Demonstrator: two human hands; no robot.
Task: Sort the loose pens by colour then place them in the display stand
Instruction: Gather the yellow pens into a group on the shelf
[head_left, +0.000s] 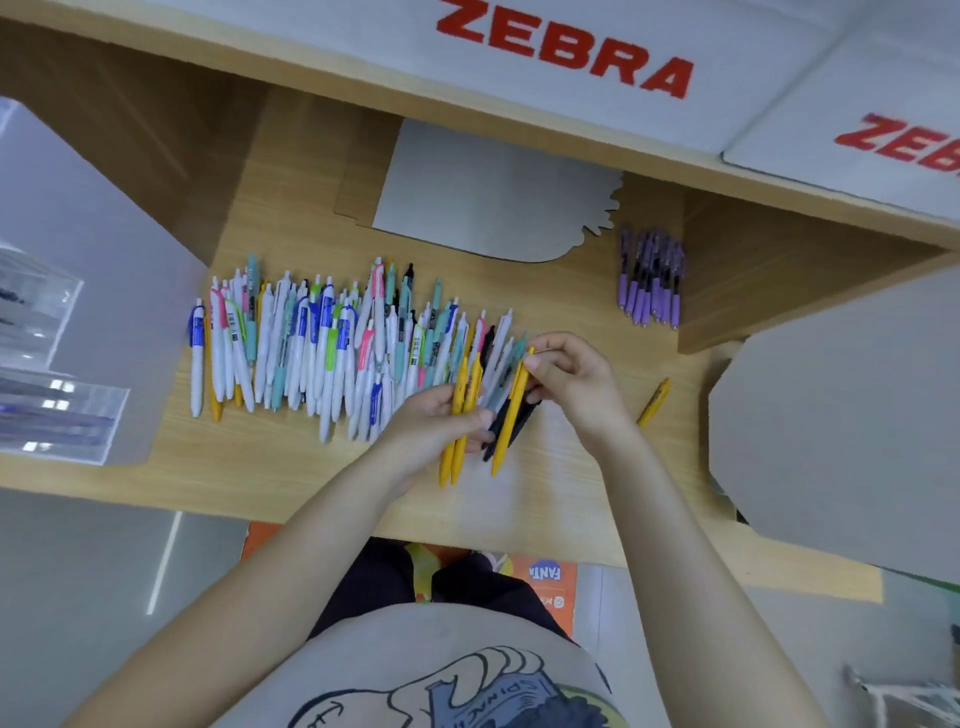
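Pens (332, 343) lie heaped at nine o'clock of the hands – light, stiff, slick barrels best pinched mid-shaft – while the left hand (434, 421) grips two yellow pens (457, 415) and the right hand (574, 374) pinches a third yellow pen (511, 410) near its top.

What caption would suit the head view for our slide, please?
Left hand holds yellow pens; right hand pinches another from the mixed pile.

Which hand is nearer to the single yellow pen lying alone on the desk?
Right. The right hand is just left of the lone yellow pen; the left hand is farther left, beyond the right.
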